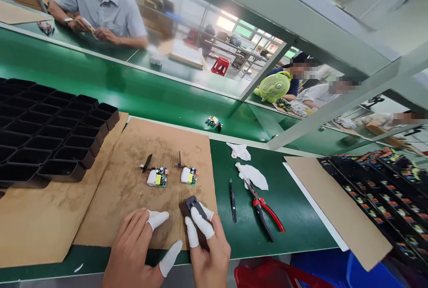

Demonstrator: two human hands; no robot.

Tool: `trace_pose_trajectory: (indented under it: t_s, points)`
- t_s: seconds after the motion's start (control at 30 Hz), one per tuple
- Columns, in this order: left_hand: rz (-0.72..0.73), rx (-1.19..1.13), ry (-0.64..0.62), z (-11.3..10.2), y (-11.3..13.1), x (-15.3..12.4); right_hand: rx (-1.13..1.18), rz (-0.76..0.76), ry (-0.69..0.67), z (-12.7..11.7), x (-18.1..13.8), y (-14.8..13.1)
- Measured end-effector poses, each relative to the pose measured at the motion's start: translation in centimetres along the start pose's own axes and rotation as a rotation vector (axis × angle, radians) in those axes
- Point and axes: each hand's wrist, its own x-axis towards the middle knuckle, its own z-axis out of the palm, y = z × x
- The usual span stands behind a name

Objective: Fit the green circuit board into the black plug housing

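Note:
My right hand [209,239], with white finger cots on its fingers, grips a small black plastic case [193,202] over the front of the cardboard sheet [133,216]. Fingers hide much of the case. To its left, my left hand [138,243] is empty, its cotted thumb and index finger spread apart. Just beyond the hands lie two small circuit boards [158,177] [189,175], each with a white block, a yellow part and a black piece attached by leads. Tweezers [233,201] and red-and-black long-nose pliers [264,210] rest on the green table to the right.
Black compartment trays [50,132] stand at left. Another board [214,122] lies on the green conveyor [160,96]. White cloth pieces [252,176] sit beyond the pliers. Racks of boards [384,194] fill the right. Across the conveyor, a co-worker [100,16] handles a small item; a green fan [274,86] stands farther back.

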Motion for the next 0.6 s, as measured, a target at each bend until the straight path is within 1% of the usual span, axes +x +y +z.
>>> trace_pose_trajectory:
  t_s: [0.03, 0.07, 0.13, 0.23, 0.37, 0.47, 0.53, 0.6]
  points:
    - [0.001, -0.002, 0.002, 0.0, 0.0, 0.1, 0.004, 0.002, -0.057, 0.1, -0.1, 0.2]
    - [0.002, -0.005, 0.004, 0.0, 0.1, 0.1, 0.006, 0.007, -0.086, 0.1, -0.2, 0.5]
    - [0.003, -0.014, -0.001, 0.1, 0.1, 0.1, 0.000, 0.012, -0.077, 0.3, -0.4, 0.9]
    - [-0.002, -0.035, -0.010, 0.1, 0.1, 0.1, -0.011, 0.017, -0.017, 0.6, -0.5, 1.0]
    - [-0.025, -0.079, -0.028, -0.1, 0.0, -0.1, 0.022, -0.001, -0.002, 0.2, 0.1, 0.0]
    - [-0.027, -0.080, -0.030, -0.1, 0.0, -0.1, 0.023, -0.038, 0.049, -0.4, 0.4, -0.7]
    - [-0.024, -0.072, -0.024, -0.1, 0.1, 0.1, 0.012, -0.048, 0.035, -0.4, 0.3, -0.7]
    - [-0.018, -0.058, -0.009, -0.1, 0.2, 0.3, -0.006, -0.043, -0.034, -0.3, 0.1, -0.3]
